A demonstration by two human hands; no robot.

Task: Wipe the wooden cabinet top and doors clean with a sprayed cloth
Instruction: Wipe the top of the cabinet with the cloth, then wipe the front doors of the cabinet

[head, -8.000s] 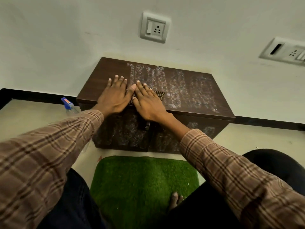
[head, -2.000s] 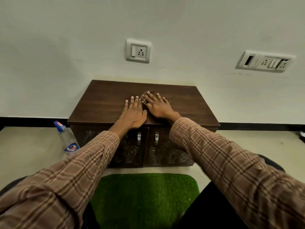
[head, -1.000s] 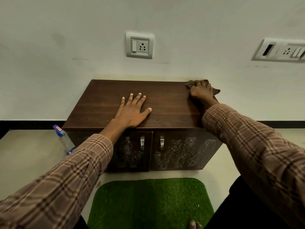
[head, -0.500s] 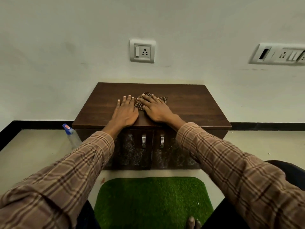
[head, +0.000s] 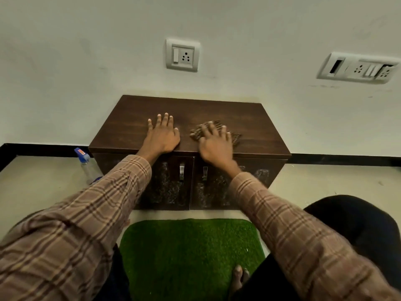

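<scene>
Since half a second ago, the cloth (head: 214,132) is shifted rightward on the cabinet top (head: 249,118) at frame centre, pressed under the flat, spread right hand (head: 213,144). Just left, the left hand (head: 162,135) is laid flat, grasping nothing.

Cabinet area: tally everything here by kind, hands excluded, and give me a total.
Cabinets: 1, the wooden cabinet
Door handles: 2
Cloths: 1, the checked cloth under the right hand's fingers
Spray bottles: 1
Wall socket plates: 2
Green mats: 1
Total: 8
</scene>
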